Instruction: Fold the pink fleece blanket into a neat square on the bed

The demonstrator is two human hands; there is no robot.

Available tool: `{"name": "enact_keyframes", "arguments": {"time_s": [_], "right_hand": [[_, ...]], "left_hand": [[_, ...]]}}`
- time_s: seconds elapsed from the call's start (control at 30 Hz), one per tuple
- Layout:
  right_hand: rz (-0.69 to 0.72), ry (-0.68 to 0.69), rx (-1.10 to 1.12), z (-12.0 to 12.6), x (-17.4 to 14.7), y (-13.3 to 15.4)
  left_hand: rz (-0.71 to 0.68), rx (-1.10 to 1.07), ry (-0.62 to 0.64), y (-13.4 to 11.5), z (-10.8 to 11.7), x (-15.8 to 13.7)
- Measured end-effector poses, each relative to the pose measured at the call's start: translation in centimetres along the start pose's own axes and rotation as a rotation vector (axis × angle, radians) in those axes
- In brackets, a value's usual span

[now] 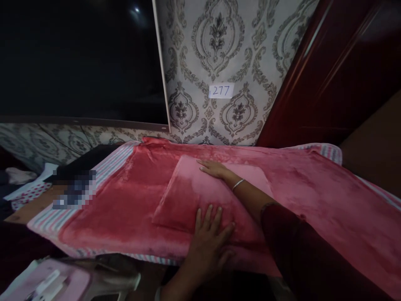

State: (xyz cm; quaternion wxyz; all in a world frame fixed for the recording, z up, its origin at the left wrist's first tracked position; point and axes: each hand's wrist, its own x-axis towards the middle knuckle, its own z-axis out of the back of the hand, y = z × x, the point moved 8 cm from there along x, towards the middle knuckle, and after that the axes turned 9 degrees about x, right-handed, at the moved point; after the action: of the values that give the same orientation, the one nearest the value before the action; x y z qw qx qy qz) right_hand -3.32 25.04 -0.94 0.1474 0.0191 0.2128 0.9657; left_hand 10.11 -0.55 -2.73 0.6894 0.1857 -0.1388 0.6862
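Observation:
A folded plush cloth [188, 205], dark red in its lower part and pale pink on top, lies on a red-pink plush blanket [125, 217] with striped edging. My left hand [209, 242] rests on the near edge of the folded cloth, fingers spread and stretched out. Farther back, my right hand [216, 169] lies flat on the cloth's pale pink upper part, with a silver bangle at the wrist. Neither hand grips anything; both are open, palms down. Part of the folded cloth is hidden under my right forearm.
A large dark television [81, 62] stands at the back left. Patterned wallpaper bears a paper label [221, 90] reading 277. A dark red glossy panel [313, 83] slants at the right. A pinkish plastic chair [59, 276] is at the lower left.

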Motion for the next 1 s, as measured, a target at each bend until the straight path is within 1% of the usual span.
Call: {"name": "enact_keyframes", "arguments": {"time_s": [0.07, 0.13, 0.2, 0.23, 0.27, 0.3, 0.37, 0.43, 0.5, 0.53, 0.6, 0.67, 0.83, 0.9, 1.0], "right_hand": [[0.003, -0.005, -0.022, 0.3, -0.2, 0.4], [-0.04, -0.016, -0.066, 0.9, -0.6, 0.8], [-0.08, -0.055, -0.112, 1.6, -1.1, 2.0], [-0.069, -0.085, -0.133, 1.8, -1.4, 3.0], [-0.025, -0.11, -0.154, 1.8, -1.8, 4.5], [0.05, -0.122, -0.174, 1.5, -2.3, 6.3], [0.257, -0.089, -0.207, -0.2, -3.3, 10.2], [0.436, -0.011, -0.213, -2.5, -4.3, 13.5], [0.513, 0.049, -0.203, -4.1, -4.3, 15.1], [0.515, 0.067, -0.198, -4.6, -3.9, 15.3], [0.471, 0.085, -0.189, -4.8, -2.2, 14.8], [0.406, 0.082, -0.173, -4.3, 0.1, 13.6], [0.214, 0.047, -0.079, -3.2, 5.4, 10.3], [0.158, 0.039, -0.025, -2.9, 6.8, 9.3], [0.127, 0.036, 0.07, -2.5, 7.7, 8.6]], "left_hand": [[-0.009, -0.007, -0.018, -0.1, 0.4, 0.1], [-0.035, -0.013, -0.044, 0.1, 1.3, 0.2], [-0.02, 0.002, -0.095, 1.3, 2.6, 0.1], [0.013, 0.022, -0.129, 2.3, 3.4, 0.0], [0.066, 0.051, -0.164, 3.6, 4.1, -0.3], [0.131, 0.088, -0.193, 5.1, 4.7, -0.6], [0.265, 0.175, -0.222, 7.8, 5.3, -1.6], [0.368, 0.256, -0.216, 9.8, 5.0, -2.7], [0.409, 0.31, -0.207, 10.6, 4.2, -3.6], [0.411, 0.323, -0.203, 10.7, 3.7, -3.9], [0.404, 0.332, -0.199, 10.6, 3.1, -4.3], [0.396, 0.329, -0.193, 10.4, 2.8, -4.4], [0.393, 0.325, -0.206, 10.5, 3.0, -4.4], [0.385, 0.332, -0.198, 10.7, 2.9, -4.5], [0.354, 0.355, -0.16, 11.0, 2.4, -4.5]]}}
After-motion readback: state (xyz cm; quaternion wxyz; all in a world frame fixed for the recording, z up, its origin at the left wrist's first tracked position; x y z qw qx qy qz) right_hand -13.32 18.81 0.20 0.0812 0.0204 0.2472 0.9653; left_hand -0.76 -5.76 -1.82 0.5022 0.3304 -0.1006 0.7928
